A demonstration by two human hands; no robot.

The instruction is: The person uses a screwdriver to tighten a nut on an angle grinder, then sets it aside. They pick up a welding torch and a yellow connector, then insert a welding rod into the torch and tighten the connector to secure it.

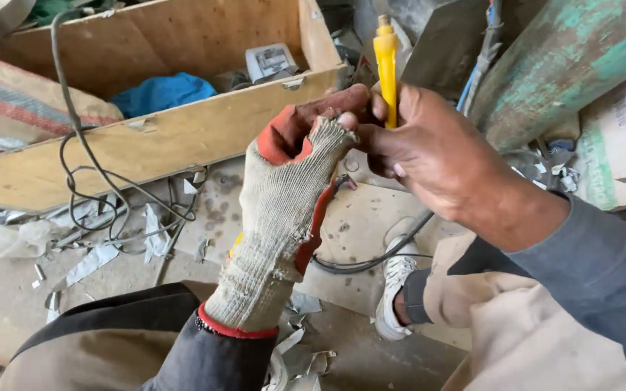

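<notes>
We hold a slim yellow plastic-handled tool [386,69] upright in our bare right hand [429,156], fingers closed round its lower shaft; its tip rises just beside the open plywood crate [161,137]. Our left hand [291,195], in a worn grey knitted glove with a red palm, is curled shut, its fingertips touching the right hand's fingers; we cannot tell what, if anything, it pinches. A thin black cable [88,181] loops down from the crate's front edge across the dusty concrete floor [1,304], amid torn paper scraps. Little free room remains between the crate and our knees. Inside the crate lie a crumpled blue cloth [159,93] and a small grey box [271,61].
</notes>
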